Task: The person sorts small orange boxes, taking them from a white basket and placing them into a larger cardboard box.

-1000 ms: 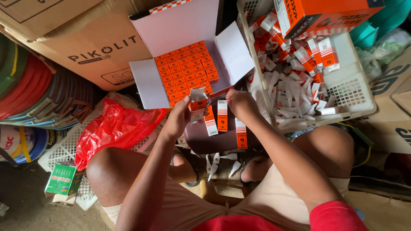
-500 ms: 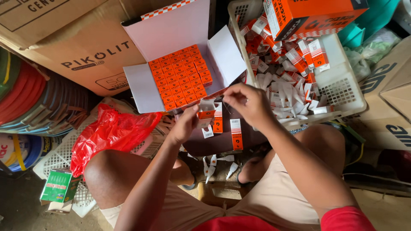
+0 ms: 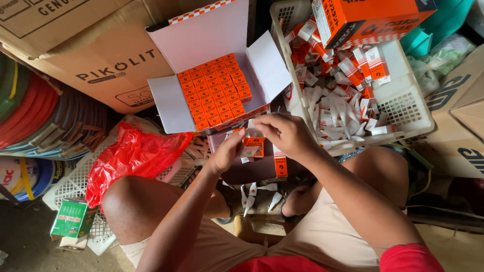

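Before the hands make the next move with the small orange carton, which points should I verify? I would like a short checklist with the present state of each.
1. Both hands on small orange carton: left hand, right hand: ok.
2. Carton flap closed: cannot tell, fingers cover it.
3. Open box has free space for another carton: cannot tell; the visible rows look full.
4. White basket holds loose tubes: ok.
5. Ground by the feet is free of tubes: not ok, fallen tubes lie there.

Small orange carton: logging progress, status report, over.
Left hand and right hand both on small orange carton. Open box nearly full. Nothing blocking.
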